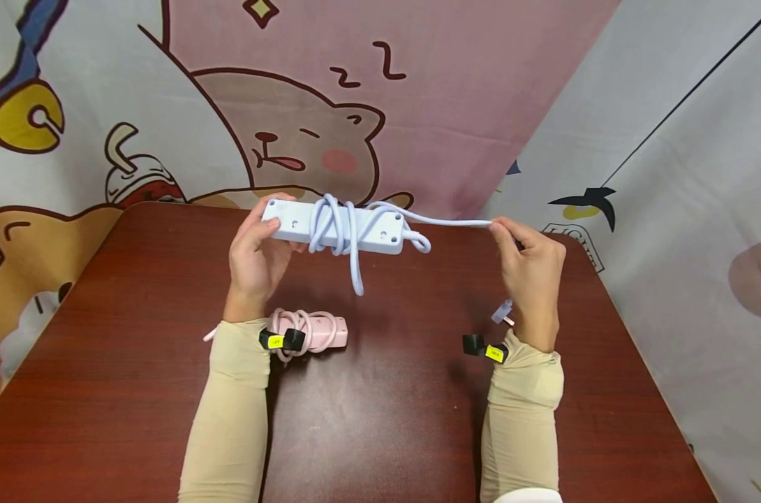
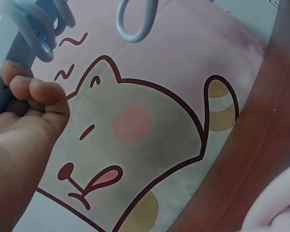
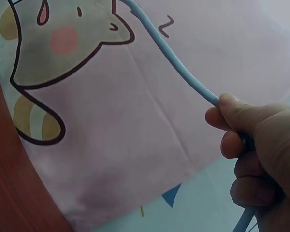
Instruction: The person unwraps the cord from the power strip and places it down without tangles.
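My left hand (image 1: 259, 255) grips the left end of a pale blue power strip (image 1: 292, 222), raised above the table. Its cord (image 1: 336, 227) is wound several times around the middle of the strip, with one loop hanging below. From there the cord runs right to my right hand (image 1: 534, 269), which pinches it between thumb and fingers. Past that hand, the plug (image 1: 502, 311) dangles near the right wrist. In the right wrist view, the taut blue cord (image 3: 183, 72) passes through the curled fingers. The left wrist view shows the fingers (image 2: 46, 92) bent under the strip's edge.
On the brown table (image 1: 380, 419) lies a pink power strip (image 1: 324, 332) wrapped in its own pink cord, partly hidden behind the left wrist. A cartoon-printed cloth (image 1: 449, 105) hangs behind the table and along its sides.
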The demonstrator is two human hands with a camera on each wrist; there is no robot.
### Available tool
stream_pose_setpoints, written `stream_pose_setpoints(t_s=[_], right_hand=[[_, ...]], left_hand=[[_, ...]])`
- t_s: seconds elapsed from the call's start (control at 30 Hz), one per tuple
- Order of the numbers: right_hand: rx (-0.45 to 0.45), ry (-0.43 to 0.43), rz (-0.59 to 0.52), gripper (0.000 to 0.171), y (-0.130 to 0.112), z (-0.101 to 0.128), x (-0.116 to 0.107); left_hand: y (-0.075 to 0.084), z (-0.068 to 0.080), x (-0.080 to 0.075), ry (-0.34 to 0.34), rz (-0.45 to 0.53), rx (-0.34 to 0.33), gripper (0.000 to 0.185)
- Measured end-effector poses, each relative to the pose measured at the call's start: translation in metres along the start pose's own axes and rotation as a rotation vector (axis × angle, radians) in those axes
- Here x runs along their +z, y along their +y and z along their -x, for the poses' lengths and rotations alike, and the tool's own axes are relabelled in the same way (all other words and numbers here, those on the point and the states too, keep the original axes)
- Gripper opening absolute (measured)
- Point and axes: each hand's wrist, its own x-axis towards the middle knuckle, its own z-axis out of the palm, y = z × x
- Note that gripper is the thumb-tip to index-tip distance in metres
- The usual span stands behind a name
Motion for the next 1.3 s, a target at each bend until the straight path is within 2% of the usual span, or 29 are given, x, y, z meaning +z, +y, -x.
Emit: stream_pose_setpoints(t_s=[0.2, 0.4, 0.53, 0.87, 1.0, 1.3], right_hand=[[0.014, -0.035, 0.013, 0.017, 0.010, 0.001, -0.003], [0.052, -0.058, 0.057, 0.022, 0.020, 0.002, -0.011], [0.079, -0.080, 0.086, 0.023, 0.026, 0.003, -0.016], [0.168, -0.257, 0.153, 0.023, 0.031, 0.006, -0.025], [0.199, -0.286, 0.173, 0.026, 0.031, 0.006, -0.023], [0.261, -0.277, 0.147, 0.025, 0.039, 0.006, -0.015]], left_hand=[[0.002, -0.001, -0.003, 0.032, -0.023, 0.051, 0.028], [0.002, -0.002, -0.003, 0.116, -0.084, 0.054, 0.030], [0.001, -0.003, -0.003, 0.160, -0.079, 0.064, 0.029], [0.000, -0.006, -0.004, 0.302, -0.083, 0.095, 0.031], [0.000, -0.006, -0.005, 0.316, -0.101, 0.101, 0.032], [-0.002, -0.006, -0.004, 0.315, -0.125, 0.094, 0.030]])
